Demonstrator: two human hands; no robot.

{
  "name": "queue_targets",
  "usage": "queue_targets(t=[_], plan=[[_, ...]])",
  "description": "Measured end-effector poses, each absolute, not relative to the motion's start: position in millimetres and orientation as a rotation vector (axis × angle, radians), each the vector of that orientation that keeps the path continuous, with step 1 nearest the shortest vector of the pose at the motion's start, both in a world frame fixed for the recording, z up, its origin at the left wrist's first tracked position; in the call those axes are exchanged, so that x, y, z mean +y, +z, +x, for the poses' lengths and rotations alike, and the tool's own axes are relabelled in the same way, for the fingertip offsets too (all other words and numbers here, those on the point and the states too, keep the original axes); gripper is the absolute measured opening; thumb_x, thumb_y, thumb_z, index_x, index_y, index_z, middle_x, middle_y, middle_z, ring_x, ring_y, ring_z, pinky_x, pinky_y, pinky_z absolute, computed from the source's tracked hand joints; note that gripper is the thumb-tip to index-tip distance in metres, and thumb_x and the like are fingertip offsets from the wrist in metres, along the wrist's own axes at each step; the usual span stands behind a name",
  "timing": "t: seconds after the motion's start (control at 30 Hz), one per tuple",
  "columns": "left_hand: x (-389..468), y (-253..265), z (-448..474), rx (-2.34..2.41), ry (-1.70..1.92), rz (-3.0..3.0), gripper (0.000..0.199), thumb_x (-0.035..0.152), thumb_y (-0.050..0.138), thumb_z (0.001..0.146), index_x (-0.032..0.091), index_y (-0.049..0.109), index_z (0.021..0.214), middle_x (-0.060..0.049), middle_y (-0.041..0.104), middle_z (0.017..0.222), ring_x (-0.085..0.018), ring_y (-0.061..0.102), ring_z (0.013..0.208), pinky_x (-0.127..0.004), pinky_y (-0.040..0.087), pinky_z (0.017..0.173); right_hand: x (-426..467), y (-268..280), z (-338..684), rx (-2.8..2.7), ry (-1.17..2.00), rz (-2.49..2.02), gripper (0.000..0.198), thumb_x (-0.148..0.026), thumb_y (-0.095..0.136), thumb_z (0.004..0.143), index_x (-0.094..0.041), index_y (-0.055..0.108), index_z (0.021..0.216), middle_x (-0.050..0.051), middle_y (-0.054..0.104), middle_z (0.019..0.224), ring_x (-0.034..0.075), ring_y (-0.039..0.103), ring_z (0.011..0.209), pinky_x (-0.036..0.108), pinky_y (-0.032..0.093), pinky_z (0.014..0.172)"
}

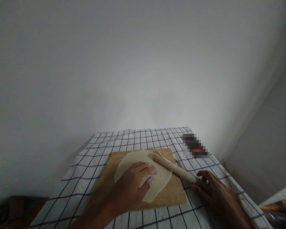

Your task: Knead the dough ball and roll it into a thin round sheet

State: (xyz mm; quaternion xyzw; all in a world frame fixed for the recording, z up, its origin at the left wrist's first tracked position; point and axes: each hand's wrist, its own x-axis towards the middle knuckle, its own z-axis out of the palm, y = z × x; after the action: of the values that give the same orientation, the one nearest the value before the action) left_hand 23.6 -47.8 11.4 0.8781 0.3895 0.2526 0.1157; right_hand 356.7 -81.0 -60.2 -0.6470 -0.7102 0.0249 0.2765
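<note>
A flat, pale sheet of dough [160, 183], uneven in outline, is spread over a wooden board [178, 195]. My left hand [139, 179] rests on the dough with fingers slightly bent and the thumb apart; white flour dusts its fingertips. Slanting across the right part of the dough is a wooden rolling pin [175, 168], its far end near the board's back edge. My right hand [212, 190], off the board to the right, grips the pin's near end, and its fingers hide that end. By the pin's far end, the dough's edge looks lifted or folded.
A white cloth with dark grid lines [133, 140] covers the table under the board. Toward the back right lies a blurred-out dark and red item [195, 147]. Plain walls [143, 63] stand behind and at the right. Some unclear objects [277, 213] show at the lower right.
</note>
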Motion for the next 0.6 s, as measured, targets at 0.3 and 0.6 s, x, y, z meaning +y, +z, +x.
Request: queue_targets(t=[0.3, 0.6], plan=[[14, 15, 34, 1.137, 0.768, 2.557, 0.032, 0.02, 0.046, 0.098, 0.024, 0.066, 0.123, -0.002, 0.068, 0.127, -0.017, 0.059, 0.123, -0.038, 0.045, 0.11, -79, -42, 344, -1.954, -0.034, -1.861, 0.035, -0.055, 0.039, 0.101, -0.029, 0.062, 0.101, 0.002, 0.074, 0.101, 0.02, 0.073, 0.073, 0.027, 0.043, 0.05], [41, 22, 65, 0.958, 0.76, 2.548, 0.035, 0.023, 0.042, 0.101, 0.02, 0.063, 0.129, -0.004, 0.065, 0.135, -0.017, 0.056, 0.129, -0.036, 0.042, 0.114, -76, -26, 340, -2.011, 0.21, -1.827, 0.034, -0.054, 0.039, 0.102, -0.026, 0.056, 0.092, -0.001, 0.071, 0.076, 0.02, 0.068, 0.063, 0.029, 0.033, 0.053]])
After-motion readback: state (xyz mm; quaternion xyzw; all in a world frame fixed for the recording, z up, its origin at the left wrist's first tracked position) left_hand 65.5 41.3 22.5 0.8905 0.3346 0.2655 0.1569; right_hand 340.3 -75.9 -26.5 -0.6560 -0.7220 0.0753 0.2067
